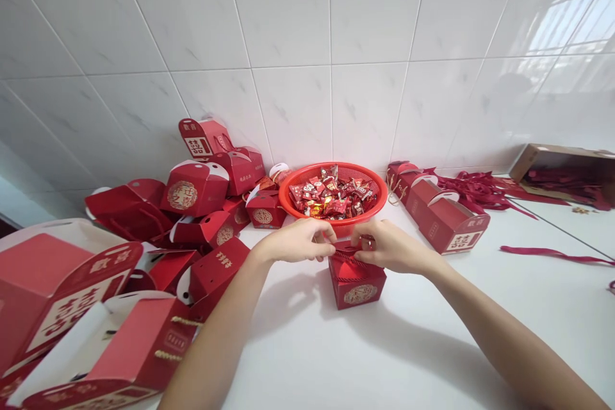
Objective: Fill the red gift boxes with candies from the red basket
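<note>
A small red box (358,289) with a gold round emblem stands upright on the white table, with a dark red cord lying over its top. My left hand (302,240) is at the box's upper left edge, its fingers curled and pressed on the top flap. From the right, my right hand (387,248) grips the top of the same box near the cord, fingers bent. Just behind both hands sits a red plastic basket (383,195) full of wrapped candies (331,195).
Many red boxes (196,189), some open, are heaped on the left. Several closed boxes (444,214) line up at the right. Behind them lie dark red ribbons (473,189) and a cardboard box (567,160) of ribbon. A tiled wall (298,13) bounds the back.
</note>
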The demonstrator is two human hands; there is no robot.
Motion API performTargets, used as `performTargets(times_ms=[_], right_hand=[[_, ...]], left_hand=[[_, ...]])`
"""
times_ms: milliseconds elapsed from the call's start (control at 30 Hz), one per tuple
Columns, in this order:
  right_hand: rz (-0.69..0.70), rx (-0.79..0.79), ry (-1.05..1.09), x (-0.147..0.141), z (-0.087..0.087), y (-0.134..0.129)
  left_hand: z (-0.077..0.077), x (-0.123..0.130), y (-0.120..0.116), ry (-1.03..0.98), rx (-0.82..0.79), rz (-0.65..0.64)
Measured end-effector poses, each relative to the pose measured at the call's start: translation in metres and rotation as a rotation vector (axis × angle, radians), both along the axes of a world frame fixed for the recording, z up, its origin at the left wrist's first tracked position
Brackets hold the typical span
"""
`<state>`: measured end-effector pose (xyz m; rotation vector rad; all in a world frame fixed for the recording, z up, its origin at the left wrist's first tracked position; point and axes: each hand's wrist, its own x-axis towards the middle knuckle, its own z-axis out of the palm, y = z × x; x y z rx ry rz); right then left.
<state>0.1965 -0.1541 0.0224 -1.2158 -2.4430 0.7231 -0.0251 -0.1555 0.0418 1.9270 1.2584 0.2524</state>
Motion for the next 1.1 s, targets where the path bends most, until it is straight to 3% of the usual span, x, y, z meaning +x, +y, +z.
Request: performTargets(times_ms=[233, 400, 533, 667, 800, 900, 1100], right_hand=[[0.048, -0.04, -0.008, -0.004, -0.002, -0.006], [0.024, 0.141, 0.008, -0.007, -0.004, -0.01], [-0.031, 0.121, 0.194, 0.001, 0.007, -0.01], [-0.086, 0.122, 0.323, 0.027, 0.03, -0.013], [-0.239, 0.137, 0.335, 0.068, 0.053, -0.025], [-0.409, 0.133, 0.311, 0.101, 0.061, -0.034], [-0.751, 0.162, 0.25, 0.15, 0.041, -0.029]], left_hand=[[-0.006, 0.008, 0.001, 0.183, 0.125, -0.116], [-0.005, 0.011, 0.001, 0.074, 0.208, -0.091], [-0.001, 0.014, -0.003, -0.069, 0.234, -0.048], [0.004, 0.011, -0.005, -0.17, 0.272, -0.066], [0.007, 0.001, -0.002, -0.193, 0.277, -0.046], [0.01, -0.009, 0.002, -0.171, 0.265, 0.005], [0.02, -0.024, 0.003, -0.213, 0.271, 0.117]])
